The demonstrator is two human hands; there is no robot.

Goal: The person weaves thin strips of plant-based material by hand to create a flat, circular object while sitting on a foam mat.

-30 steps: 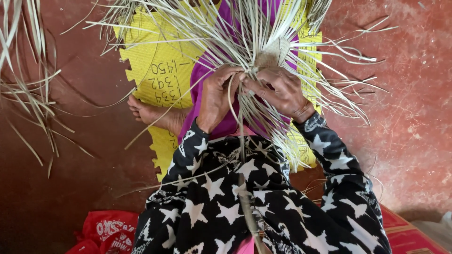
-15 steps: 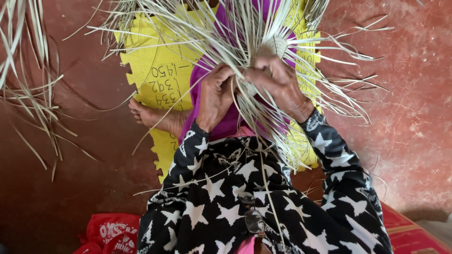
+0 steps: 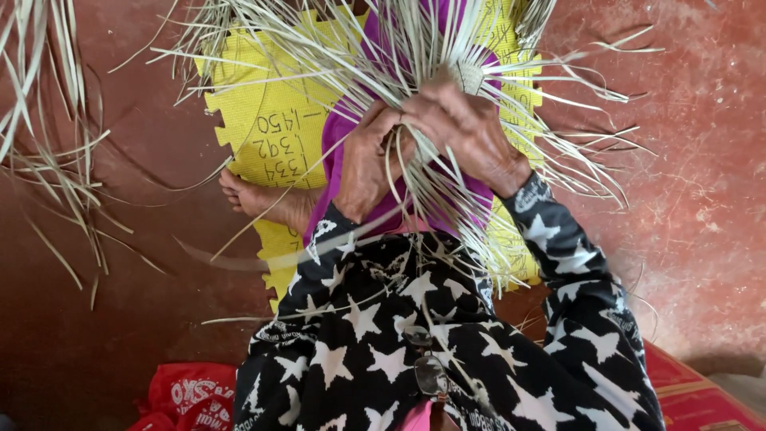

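Pale, dry, matt straw-like strips (image 3: 415,72) fan out stiffly. The yellow foam mat (image 3: 263,112) looks textured; the red floor (image 3: 702,160) rough.

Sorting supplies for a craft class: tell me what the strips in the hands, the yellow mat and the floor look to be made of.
Strips: dried palm leaf or a similar plant fibre, pale, matte, thin and springy.
Yellow mat: probably foam, with toothed interlocking edges and a dull dimpled surface.
Floor: likely painted or polished cement, reddish, with a scuffed sheen.

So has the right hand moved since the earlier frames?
Yes. The right hand has risen up the yellow mat, away from the body, gripping the straw bundle.
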